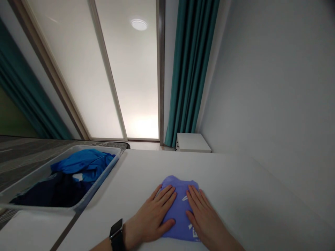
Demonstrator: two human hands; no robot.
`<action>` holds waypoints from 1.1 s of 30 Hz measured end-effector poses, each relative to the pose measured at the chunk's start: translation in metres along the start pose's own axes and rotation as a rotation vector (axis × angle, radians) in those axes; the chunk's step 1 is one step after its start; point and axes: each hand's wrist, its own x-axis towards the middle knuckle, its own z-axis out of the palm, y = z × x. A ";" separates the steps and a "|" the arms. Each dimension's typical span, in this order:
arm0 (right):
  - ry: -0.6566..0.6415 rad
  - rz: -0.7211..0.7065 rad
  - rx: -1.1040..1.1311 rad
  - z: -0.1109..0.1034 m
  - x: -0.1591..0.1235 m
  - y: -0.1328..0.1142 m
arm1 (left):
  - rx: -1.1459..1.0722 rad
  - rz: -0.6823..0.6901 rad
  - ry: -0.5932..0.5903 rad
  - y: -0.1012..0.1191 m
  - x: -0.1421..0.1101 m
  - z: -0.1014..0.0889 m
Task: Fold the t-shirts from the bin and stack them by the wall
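Frosted glass panels (pixel 131 76) and a teal curtain (pixel 191 69) stand beyond a white tabletop (pixel 243 198), with a low white cabinet (pixel 192 143) at about 12 o'clock. A folded purple garment (pixel 180 205) with pale printed marks lies flat at 6 o'clock on the tabletop, close to the near edge. Neither hand grips it: the left hand (pixel 150 218), wearing a black smartwatch (pixel 116 234), and the right hand (pixel 206 219) both press down open, fingers spread, on either side of its centre, only a narrow gap between them. Even pressure from flat palms, with no pinching, would likely suit the cloth best and keep the fold from creasing. At about 10 o'clock, a pale plastic tray (pixel 103 181) holds a bright blue garment (pixel 81 164) over a dark navy one (pixel 52 190).
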 end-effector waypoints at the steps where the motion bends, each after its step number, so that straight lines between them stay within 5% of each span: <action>1: -0.017 0.040 -0.008 0.003 -0.003 0.007 | 0.004 -0.015 -0.002 -0.002 -0.004 0.000; 7: -0.036 0.164 0.050 -0.008 -0.021 0.036 | -0.060 -0.174 0.091 -0.016 -0.029 -0.004; 17: -0.177 -0.106 0.195 -0.052 0.007 -0.015 | -0.328 -0.383 0.184 0.006 -0.023 -0.008; 28: -0.034 -0.131 0.130 -0.039 -0.006 0.005 | -0.288 -0.312 0.209 0.007 -0.002 -0.002; 33: -0.072 -0.093 0.139 -0.044 -0.004 0.031 | -0.279 -0.253 0.181 0.010 0.020 0.002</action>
